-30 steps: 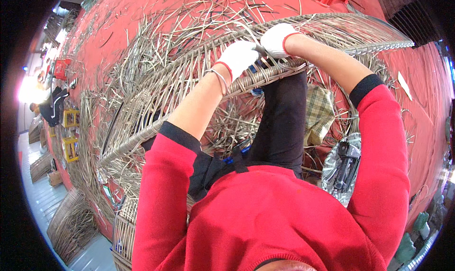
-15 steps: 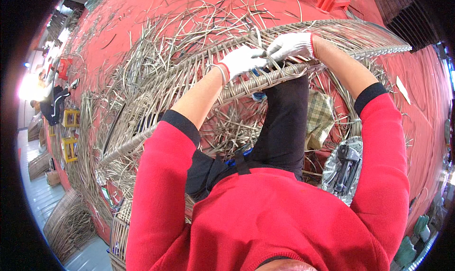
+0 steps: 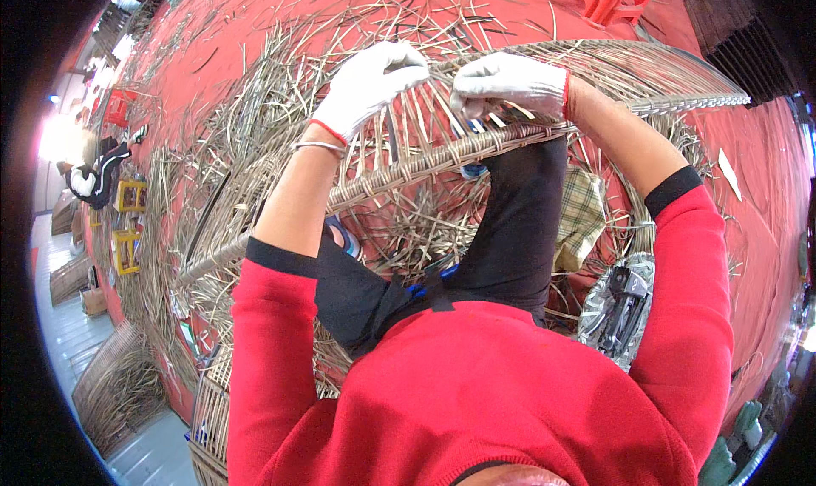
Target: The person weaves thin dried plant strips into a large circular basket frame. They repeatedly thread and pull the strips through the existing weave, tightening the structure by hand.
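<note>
A half-woven wicker panel (image 3: 442, 153) of greyish-brown strips lies across my legs, with a thick wrapped rim on its near side and open ribs beyond. My left hand (image 3: 374, 82), in a white knit glove, is raised over the far edge of the panel, thumb and fingers pinched together. What sits in that pinch is too small to make out. My gloved right hand (image 3: 510, 82) rests over the ribs just right of it, fingers curled closed. Its fingertips point down toward the strips, and their grip is hidden.
Loose strips (image 3: 280, 103) litter the red floor (image 3: 739, 222). A checked cloth (image 3: 580, 214) and a foil-like tray (image 3: 595, 312) with black tools (image 3: 625, 303) are by my right leg. A red stool (image 3: 608, 0) stands far right. Yellow stools (image 3: 127, 252) and another person (image 3: 104, 176) are left.
My left hand has moved up and left, away from the near rim. The right hand has shifted slightly left, and the panel's near rim now shows below both hands.
</note>
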The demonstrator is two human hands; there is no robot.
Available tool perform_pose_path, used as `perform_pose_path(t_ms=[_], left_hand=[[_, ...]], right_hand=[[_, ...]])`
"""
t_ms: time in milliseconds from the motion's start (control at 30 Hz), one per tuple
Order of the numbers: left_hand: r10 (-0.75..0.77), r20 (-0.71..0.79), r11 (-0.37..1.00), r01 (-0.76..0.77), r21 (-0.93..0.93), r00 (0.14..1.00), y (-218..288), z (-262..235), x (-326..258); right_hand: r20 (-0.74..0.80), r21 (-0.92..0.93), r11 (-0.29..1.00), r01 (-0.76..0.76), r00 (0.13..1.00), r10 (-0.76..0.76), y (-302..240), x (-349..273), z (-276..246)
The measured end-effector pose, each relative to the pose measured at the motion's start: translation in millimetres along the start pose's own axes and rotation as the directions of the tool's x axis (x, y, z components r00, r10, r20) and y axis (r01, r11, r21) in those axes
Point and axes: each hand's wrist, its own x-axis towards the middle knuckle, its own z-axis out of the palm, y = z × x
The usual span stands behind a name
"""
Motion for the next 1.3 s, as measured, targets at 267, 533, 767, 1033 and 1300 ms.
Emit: perform_pose_path(t_ms=[267,533,767,1033,1300], left_hand=[[-0.302,0.131,0.952,0.29,0.101,0.944,6.2,24.4,-29.6],[-0.274,0.291,0.934,0.182,0.307,0.917,10.0,38.4,-21.6],[-0.193,0.158,0.891,0.106,0.442,0.968,12.3,56.8,-24.0],[-0.228,0.241,0.937,0.146,0.317,0.943,1.5,58.4,-17.7],[-0.251,0.258,0.882,0.331,-0.336,0.933,-17.9,47.8,-28.0]], right_hand=[[-0.191,-0.955,0.288,-0.075,0.896,-0.401,-8.3,2.2,24.2],[0.037,-0.957,0.29,0.014,0.997,0.075,0.4,24.4,27.1],[-0.005,-0.354,0.931,-0.089,0.996,0.093,37.6,17.5,-5.3],[-0.079,-0.063,0.969,-0.237,0.969,0.232,26.2,17.3,5.9],[-0.199,-0.784,0.62,0.023,0.937,-0.287,-1.1,11.2,30.3]])
